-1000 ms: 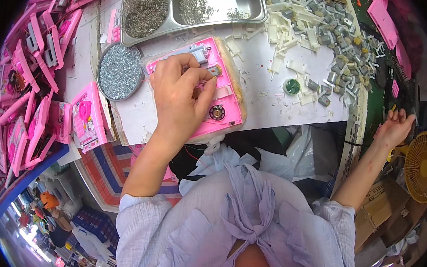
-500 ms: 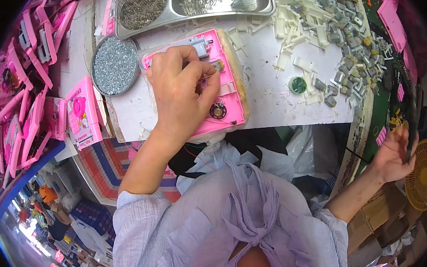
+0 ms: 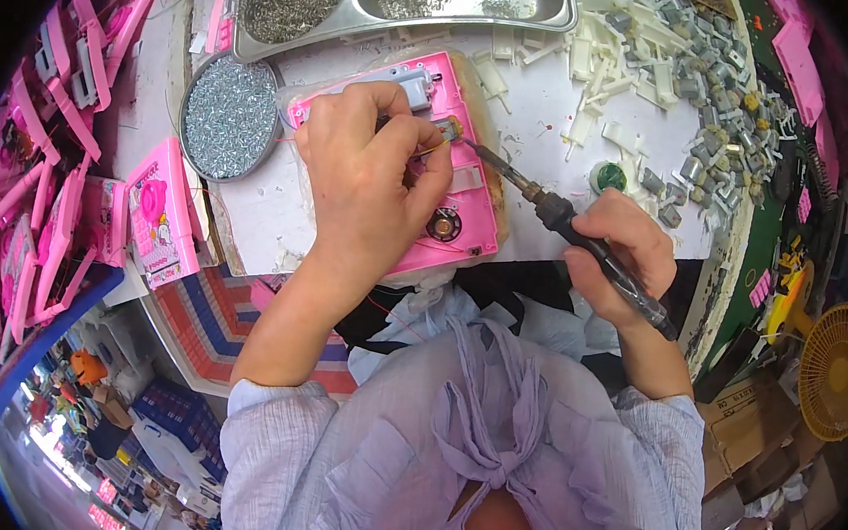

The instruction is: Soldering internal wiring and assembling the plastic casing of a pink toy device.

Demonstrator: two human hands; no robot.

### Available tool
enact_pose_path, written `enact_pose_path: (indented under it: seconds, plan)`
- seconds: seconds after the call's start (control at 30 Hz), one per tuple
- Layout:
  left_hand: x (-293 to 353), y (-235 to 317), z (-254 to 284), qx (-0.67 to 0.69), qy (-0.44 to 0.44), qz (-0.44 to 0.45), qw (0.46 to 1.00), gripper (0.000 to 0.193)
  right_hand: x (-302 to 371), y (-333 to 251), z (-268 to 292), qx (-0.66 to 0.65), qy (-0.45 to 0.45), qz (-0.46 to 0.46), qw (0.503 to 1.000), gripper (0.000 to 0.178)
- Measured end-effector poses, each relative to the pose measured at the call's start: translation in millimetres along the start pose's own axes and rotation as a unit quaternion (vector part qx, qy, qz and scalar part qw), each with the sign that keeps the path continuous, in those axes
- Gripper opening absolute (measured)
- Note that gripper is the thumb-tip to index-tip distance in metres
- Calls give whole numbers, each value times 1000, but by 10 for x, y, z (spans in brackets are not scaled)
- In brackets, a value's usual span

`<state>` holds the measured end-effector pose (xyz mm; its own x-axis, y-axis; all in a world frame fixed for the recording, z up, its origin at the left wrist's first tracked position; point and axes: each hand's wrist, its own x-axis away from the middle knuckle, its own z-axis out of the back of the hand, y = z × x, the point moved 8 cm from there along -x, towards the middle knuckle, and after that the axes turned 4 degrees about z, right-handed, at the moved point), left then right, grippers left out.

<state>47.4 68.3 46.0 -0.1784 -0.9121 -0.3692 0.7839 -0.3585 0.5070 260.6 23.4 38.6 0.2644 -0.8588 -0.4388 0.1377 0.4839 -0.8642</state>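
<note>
Left hand (image 3: pixel 366 176) pinches a wire on the pink toy shell (image 3: pixel 455 183); right hand (image 3: pixel 616 255), away at the table's edge a second ago, now grips a soldering iron (image 3: pixel 566 226). Its tip meets the joint; soldering begins.

Open pink casing (image 3: pixel 450 192), soldering iron (image 3: pixel 585 248) touching

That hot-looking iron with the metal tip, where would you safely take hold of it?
Hold the soldering iron by its dark handle, coming from the lower right, away from the tip. The right hand grips it there, pen-like. The thin metal shaft runs up and left to the pink toy housing, which the left hand steadies, so that end is best left alone.
</note>
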Motion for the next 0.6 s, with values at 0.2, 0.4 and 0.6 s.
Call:
enact_pose_path:
  seconds: [0.2, 0.4, 0.6]
  plan:
    - [-14, 21, 10, -9, -7, 7, 1000, 16, -32, 14, -21, 11, -1, 16, 1000, 30]
    - [-28, 29, 10, -11, -6, 5, 1000, 16, -69, -26, -40, 32, -2, 36, 999, 30]
    - [-18, 30, 11, -14, -3, 5, 1000, 16, -94, -115, -93, 78, -41, 99, 991, 36]
